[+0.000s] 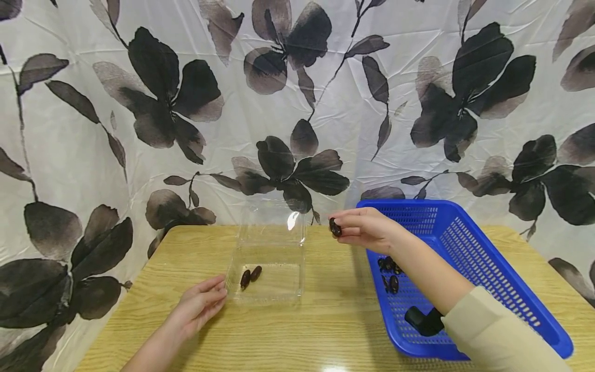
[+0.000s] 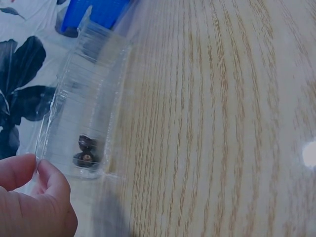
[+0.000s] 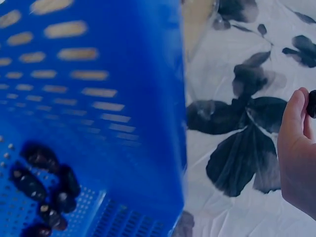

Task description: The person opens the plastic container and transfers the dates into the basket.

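A clear plastic clamshell box [image 1: 279, 281] stands on the table with its lid [image 1: 271, 227] raised at the back. Two dark brown dates [image 1: 256, 273] lie in its left part. My left hand [image 1: 197, 307] pinches the box's left rim between thumb and finger, as the left wrist view shows. Between the fingertips of my right hand [image 1: 367, 227] is one dark, glossy date [image 1: 335, 227], held in the air over the gap between box and basket. More dates [image 3: 29, 183] lie in the blue plastic basket [image 1: 492, 258] on the right, partly hidden by the right forearm in the head view.
A black, tube-like object [image 1: 420, 320] sits in the basket near its front, partly covered by the sleeve [image 1: 492, 330]. Behind the wooden table [image 1: 279, 341] hangs a white cloth [image 1: 325, 103] with dark flowers.
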Demonstrator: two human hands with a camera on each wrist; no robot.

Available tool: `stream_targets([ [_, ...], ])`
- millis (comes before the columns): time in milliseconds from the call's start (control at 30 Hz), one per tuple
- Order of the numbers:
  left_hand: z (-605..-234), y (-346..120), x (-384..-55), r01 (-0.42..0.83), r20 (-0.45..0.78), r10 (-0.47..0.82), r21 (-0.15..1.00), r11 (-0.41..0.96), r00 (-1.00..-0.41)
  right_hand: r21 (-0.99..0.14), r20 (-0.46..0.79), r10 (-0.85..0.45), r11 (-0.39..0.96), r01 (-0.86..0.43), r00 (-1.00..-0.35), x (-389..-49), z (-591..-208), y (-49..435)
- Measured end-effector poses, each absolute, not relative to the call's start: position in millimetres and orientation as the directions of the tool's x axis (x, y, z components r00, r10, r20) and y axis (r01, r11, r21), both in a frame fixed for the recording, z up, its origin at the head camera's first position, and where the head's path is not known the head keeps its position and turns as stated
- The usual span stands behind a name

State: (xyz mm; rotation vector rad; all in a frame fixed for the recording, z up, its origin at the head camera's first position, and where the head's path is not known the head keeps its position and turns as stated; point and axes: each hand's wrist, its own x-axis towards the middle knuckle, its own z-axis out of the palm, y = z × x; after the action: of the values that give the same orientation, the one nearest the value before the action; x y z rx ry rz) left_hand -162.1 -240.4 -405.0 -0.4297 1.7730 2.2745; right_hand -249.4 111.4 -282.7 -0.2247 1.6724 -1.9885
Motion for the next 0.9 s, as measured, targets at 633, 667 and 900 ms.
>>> stream_targets([
  [633, -402, -240, -161, -0.357, -0.368, 0.008, 0.899, -0.255, -0.93, -0.953, -0.21, -0.528, -0.079, 0.294, -0.823, -257, -301, 180],
  [667, -401, -240, -161, -0.356, -0.366, 0.01, 0.899, -0.256, -0.93, -0.953, -0.209, -0.531, -0.08, 0.293, -0.822, -257, -302, 183],
  [900, -401, -241, -160, -0.358, -0.368, 0.011, 0.895, -0.268, -0.93, -0.966, -0.211, -0.527, -0.016, 0.258, -0.823, -262, -311, 201],
])
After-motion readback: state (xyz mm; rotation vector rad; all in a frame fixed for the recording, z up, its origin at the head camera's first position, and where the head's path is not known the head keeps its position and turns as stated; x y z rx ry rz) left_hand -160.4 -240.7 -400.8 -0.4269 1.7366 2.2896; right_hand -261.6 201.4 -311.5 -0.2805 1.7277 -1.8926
